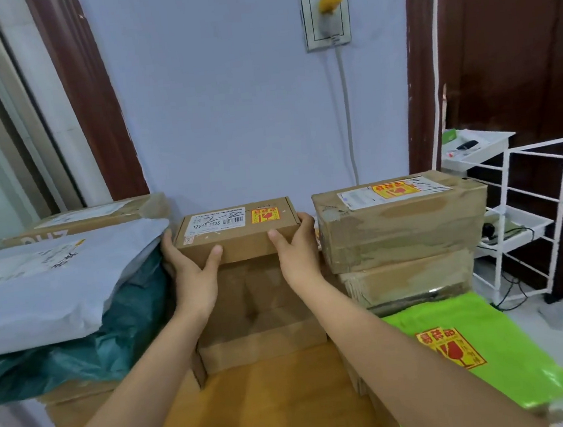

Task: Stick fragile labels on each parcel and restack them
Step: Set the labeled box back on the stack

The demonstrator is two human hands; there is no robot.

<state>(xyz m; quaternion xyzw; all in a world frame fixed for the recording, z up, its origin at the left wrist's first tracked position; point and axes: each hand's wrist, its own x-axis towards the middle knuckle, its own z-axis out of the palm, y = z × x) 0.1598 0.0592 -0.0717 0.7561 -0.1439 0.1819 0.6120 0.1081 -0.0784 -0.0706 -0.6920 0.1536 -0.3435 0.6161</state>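
Two hands hold one small cardboard box (237,229) in the middle of the view. The left hand (189,267) wraps around the box's end at 9 o'clock, thumb on the front side. The right hand (293,246) wraps around the end at 3 o'clock, thumb on the front too. The box sits on top of a stack of brown boxes (255,315). Its top has a white address label and a yellow and red fragile sticker (265,215).

At 3 o'clock from the hands stands another stack, and its taped top box (401,219) also has a fragile sticker. At 5 o'clock lies a bright green bag (485,348) with a big fragile sticker on it. At 9 o'clock lies a grey mail bag (49,284) on top of a dark green bag (90,348). A flat box (101,213) sits behind them at 10 o'clock. A white wire rack (521,217) stands far out at 3 o'clock. At 12 o'clock a wall socket (326,19) has a grey cord hanging down.
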